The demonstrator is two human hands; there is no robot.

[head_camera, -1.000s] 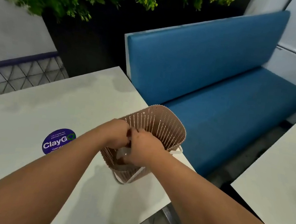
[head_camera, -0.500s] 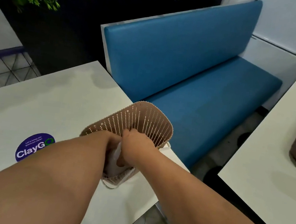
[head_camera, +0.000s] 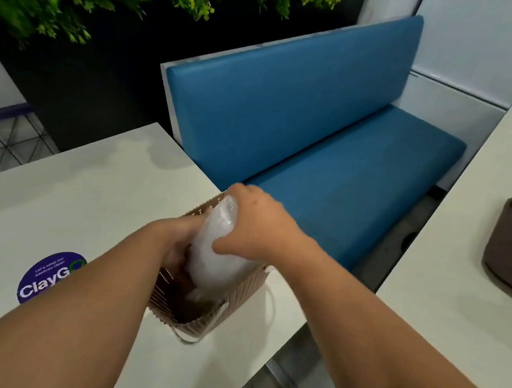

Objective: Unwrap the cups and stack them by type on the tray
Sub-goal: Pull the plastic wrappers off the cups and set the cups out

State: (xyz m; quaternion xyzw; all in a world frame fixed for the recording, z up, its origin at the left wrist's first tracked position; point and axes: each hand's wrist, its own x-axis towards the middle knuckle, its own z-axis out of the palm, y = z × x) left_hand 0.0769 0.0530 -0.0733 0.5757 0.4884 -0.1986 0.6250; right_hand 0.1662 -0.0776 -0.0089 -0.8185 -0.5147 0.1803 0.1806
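Both hands are gripping a wrapped cup stack (head_camera: pixel 215 247) tilted in the basket (head_camera: pixel 199 320): right hand (head_camera: pixel 254 223) curling around its top, left hand (head_camera: pixel 177 235) clasping lower.

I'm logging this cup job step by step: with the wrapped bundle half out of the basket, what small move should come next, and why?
Probably lift the wrapped bundle of cups clear of the basket. The right hand grips its upper end and the left hand holds it lower down, but its lower end sits inside the basket. The tray is on the other table.
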